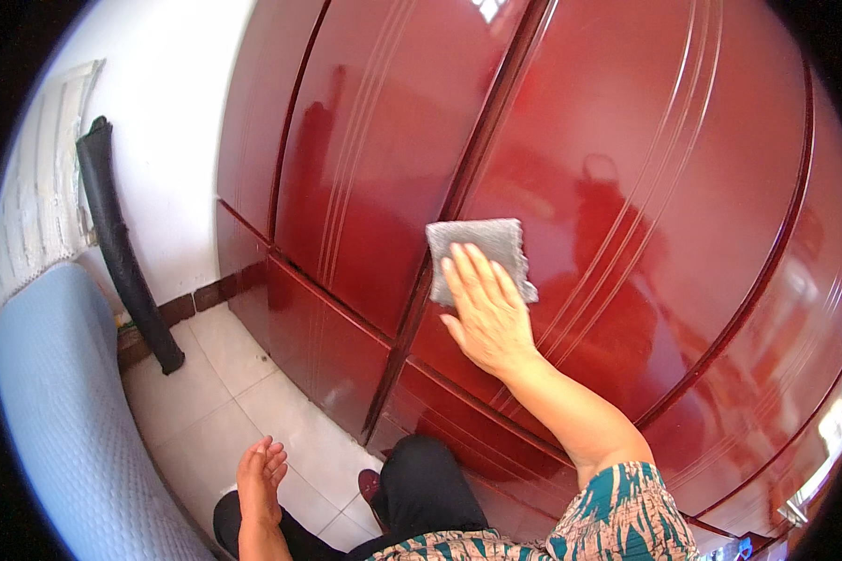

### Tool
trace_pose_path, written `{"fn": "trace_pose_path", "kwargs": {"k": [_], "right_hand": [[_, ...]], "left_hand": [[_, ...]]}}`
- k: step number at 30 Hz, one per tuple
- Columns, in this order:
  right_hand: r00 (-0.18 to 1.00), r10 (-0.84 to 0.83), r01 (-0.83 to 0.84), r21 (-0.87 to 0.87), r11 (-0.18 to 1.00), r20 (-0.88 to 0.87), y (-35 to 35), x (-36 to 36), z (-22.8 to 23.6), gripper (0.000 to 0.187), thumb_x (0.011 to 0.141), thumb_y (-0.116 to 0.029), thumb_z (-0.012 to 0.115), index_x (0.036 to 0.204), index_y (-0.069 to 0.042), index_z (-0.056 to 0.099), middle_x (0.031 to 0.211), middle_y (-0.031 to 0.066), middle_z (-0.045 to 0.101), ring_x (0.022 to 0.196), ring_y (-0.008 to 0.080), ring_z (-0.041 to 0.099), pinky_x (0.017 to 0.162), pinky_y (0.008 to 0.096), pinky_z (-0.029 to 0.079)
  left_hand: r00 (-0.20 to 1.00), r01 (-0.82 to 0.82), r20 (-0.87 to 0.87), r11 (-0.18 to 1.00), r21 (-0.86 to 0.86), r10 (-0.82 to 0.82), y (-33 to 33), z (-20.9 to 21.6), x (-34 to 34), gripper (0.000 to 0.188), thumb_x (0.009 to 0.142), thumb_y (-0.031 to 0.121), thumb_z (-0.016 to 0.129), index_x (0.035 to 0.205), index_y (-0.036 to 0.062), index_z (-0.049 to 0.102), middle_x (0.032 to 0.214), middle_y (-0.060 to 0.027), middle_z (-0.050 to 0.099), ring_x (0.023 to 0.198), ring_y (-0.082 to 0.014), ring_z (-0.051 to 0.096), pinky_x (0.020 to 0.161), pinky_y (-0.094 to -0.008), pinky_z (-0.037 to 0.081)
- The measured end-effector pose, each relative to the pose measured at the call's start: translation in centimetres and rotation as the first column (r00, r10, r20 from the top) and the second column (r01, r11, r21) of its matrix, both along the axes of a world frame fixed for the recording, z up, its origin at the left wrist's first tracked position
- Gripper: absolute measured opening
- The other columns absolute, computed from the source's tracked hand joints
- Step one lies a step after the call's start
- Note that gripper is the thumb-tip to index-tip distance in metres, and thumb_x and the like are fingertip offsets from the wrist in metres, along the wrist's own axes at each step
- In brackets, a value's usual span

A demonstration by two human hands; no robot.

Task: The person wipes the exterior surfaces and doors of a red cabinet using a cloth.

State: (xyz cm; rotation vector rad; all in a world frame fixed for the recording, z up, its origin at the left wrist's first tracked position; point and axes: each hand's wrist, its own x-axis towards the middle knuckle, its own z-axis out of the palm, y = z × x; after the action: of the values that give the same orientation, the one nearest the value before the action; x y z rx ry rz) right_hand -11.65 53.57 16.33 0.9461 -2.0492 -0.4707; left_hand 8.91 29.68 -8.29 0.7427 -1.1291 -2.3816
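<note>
A grey folded cloth [505, 236] lies flat against the glossy dark red cabinet door [571, 122]. My right hand [485, 304] presses on it with the fingers stretched out, covering its lower middle part. The cloth sits just right of the dark upright gap [477, 150] between two doors. Low on the left, my left hand [260, 477] hangs in the air above the tiled floor, away from the cabinet. Its fingers are slightly curved and apart, with nothing seen in them.
A blue quilted bed edge [61, 393] runs along the left. Behind it, a long black roll [122, 234] leans on the white wall [164, 112]. Pale tiles [206, 374] cover the floor. Lower cabinet panels [327, 341] stand close before my bent knee [426, 486].
</note>
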Motion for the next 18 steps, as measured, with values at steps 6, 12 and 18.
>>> {"fn": "trace_pose_path", "kwargs": {"k": [6,12,18], "right_hand": [[0.986,-0.147,0.142,0.075,0.987,0.072,9.2,6.0,-4.7,0.072,0.081,-0.037,0.061,0.141,-0.009,0.034,0.147,0.0071,0.032,0.137,0.0209,0.028,0.112,0.0364,0.014],[0.967,-0.245,0.216,0.277,0.936,0.074,20.3,10.8,-10.3,0.061,0.082,-0.035,0.059,0.136,-0.012,0.043,0.141,0.0087,0.042,0.132,0.0237,0.035,0.109,0.0401,0.018],[0.956,-0.280,0.250,0.258,0.933,0.084,19.5,10.6,-12.4,0.056,0.086,-0.037,0.053,0.137,-0.015,0.044,0.142,0.0029,0.041,0.132,0.0177,0.035,0.111,0.0372,0.013]], "left_hand": [[1.000,0.012,0.005,1.000,-0.028,-0.012,0.1,0.2,0.4,0.045,0.090,0.037,0.054,0.122,0.0048,0.052,0.106,-0.0041,0.061,0.096,-0.0148,0.057,0.087,-0.0301,0.044],[1.000,-0.018,-0.010,1.000,-0.003,0.018,0.6,1.5,0.5,0.033,0.092,0.028,0.053,0.116,0.0050,0.055,0.101,-0.0036,0.062,0.091,-0.0123,0.058,0.083,-0.0266,0.045],[1.000,-0.003,-0.002,1.000,0.003,0.003,1.1,1.8,0.4,0.032,0.092,0.027,0.054,0.116,0.0053,0.056,0.100,-0.0041,0.063,0.091,-0.0124,0.058,0.082,-0.0265,0.045]]}}
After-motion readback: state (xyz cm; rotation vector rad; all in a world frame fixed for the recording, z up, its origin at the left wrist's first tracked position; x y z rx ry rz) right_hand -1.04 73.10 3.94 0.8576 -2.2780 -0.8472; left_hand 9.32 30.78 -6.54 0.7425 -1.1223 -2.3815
